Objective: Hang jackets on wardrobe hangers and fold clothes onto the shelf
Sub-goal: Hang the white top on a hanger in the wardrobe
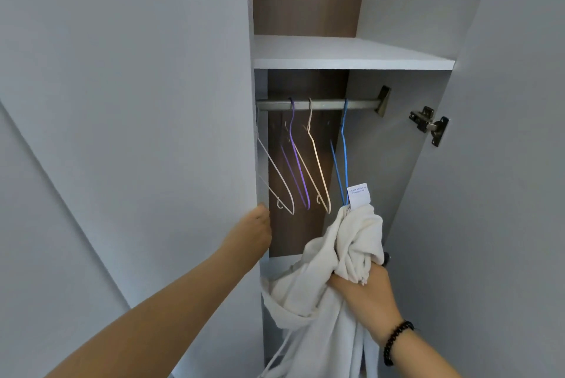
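The wardrobe stands open, a tall narrow compartment with smooth pale grey panels and a brown wood-grain back, and a flat white shelf (351, 55) crosses it above a round metal rail (318, 104). Four thin wire hangers hang from that rail by their hooks: a white hanger (276, 174) at the far left, partly tucked behind the left panel, a purple hanger (295, 160) next to it, a cream hanger (316, 160) in the middle, and a blue hanger (344, 157) at the right. The right hand (363, 292), with a dark beaded bracelet (396, 342) on its wrist, has its fingers curled tight round a bunch of a soft, thick cream jacket (324, 301), which is fleecy in texture and heavily creased where it is gathered. The jacket is held up inside the lower part of the compartment, its top reaching the bottom of the blue hanger, with a small white printed label (358, 194) standing up from the fabric there; the rest of the garment droops down with a drawstring trailing. The left hand (256, 230) reaches in at the edge of the left panel, just below the white hanger; its fingers point away and I cannot tell whether they are spread or curled. A metal hinge (429, 124) is fixed to the open door on the right.
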